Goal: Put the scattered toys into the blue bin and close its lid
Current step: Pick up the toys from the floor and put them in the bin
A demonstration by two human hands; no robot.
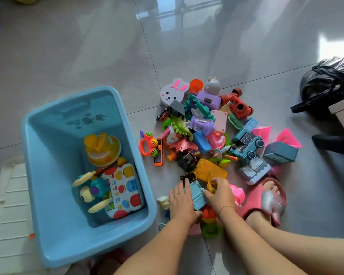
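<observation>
Slipper point(266, 197), black bag point(330, 82) near toy pile point(203, 132)

Left hand point(180, 201) wears a gold ring point(176, 194), right hand point(219, 194) a thin red cord point(225, 208) at the wrist; at four o'clock, a pink slipper point(254, 197) with a silvery strap point(271, 201).
</observation>
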